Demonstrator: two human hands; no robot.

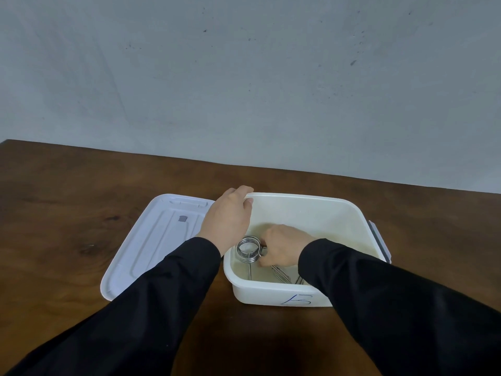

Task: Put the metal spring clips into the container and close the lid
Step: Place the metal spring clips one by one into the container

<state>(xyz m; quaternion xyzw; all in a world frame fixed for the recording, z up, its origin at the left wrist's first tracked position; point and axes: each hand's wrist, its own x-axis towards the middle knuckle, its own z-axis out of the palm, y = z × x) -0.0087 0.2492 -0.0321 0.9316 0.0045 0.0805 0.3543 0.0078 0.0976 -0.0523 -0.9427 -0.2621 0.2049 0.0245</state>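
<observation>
Metal spring clips (248, 249) lie inside the white container (325, 213), at its near-left part; one coiled ring stands up clearly, with straight wire legs running toward the near wall. Observed from the left: the lid (151, 240) is off and lies flat on the brown wooden table (54, 213), just beside the container's left wall, partly covered by a black sleeve (162, 294). The left hand (230, 218) grips the container's far-left rim, fingers curled over the edge. The right hand (284, 245) is down inside the container, fingers closed on the wire of a clip just right of the coil; the exact grip is partly hidden. The container's near wall carries a blue handwritten mark (296, 300). A grey latch (379, 240) sits on its right side.
</observation>
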